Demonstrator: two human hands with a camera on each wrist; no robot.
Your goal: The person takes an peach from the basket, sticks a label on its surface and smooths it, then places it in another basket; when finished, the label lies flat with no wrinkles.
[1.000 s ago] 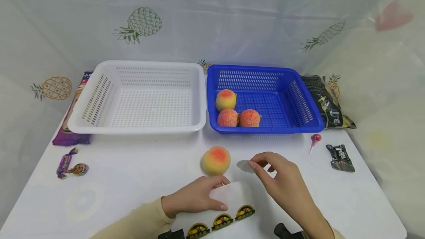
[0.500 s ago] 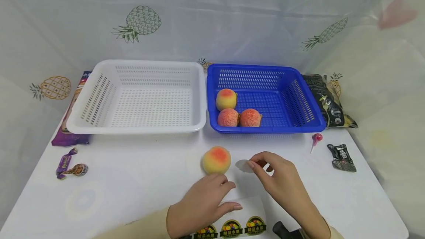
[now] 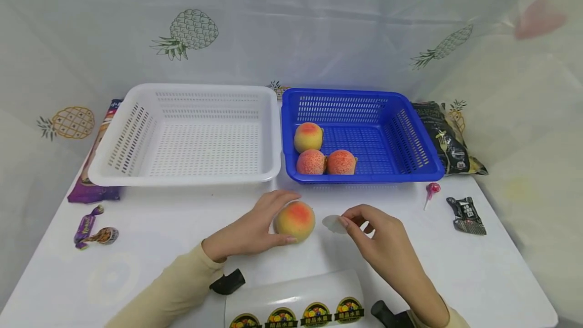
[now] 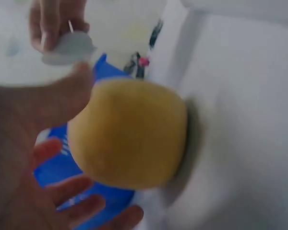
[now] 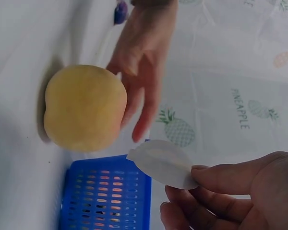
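Note:
A yellow peach (image 3: 295,221) with a red-orange top sits on the white table in the head view. My left hand (image 3: 250,230) is spread beside it, thumb at the near side and fingers reaching round the far side. In the left wrist view the thumb's tip is right at the peach (image 4: 129,134), with the fingers loosely extended. Between thumb and forefinger my right hand (image 3: 384,247) pinches a pale oval sticker (image 3: 333,223), a little right of the peach. The right wrist view shows the sticker (image 5: 163,163) from its whitish side; its printed face is hidden.
Nearer me lies a curled sticker sheet (image 3: 291,290) with fruit labels. Behind stand a white basket (image 3: 182,180) and a blue basket (image 3: 364,178) holding three peaches. Wrapped candies (image 3: 86,227) lie left; a lollipop (image 3: 432,189) and black packet (image 3: 466,215) lie right.
My left hand has let go of the sticker sheet and moved up and left to the peach. The sheet now lies on the table. My right hand has stayed nearly still with the sticker.

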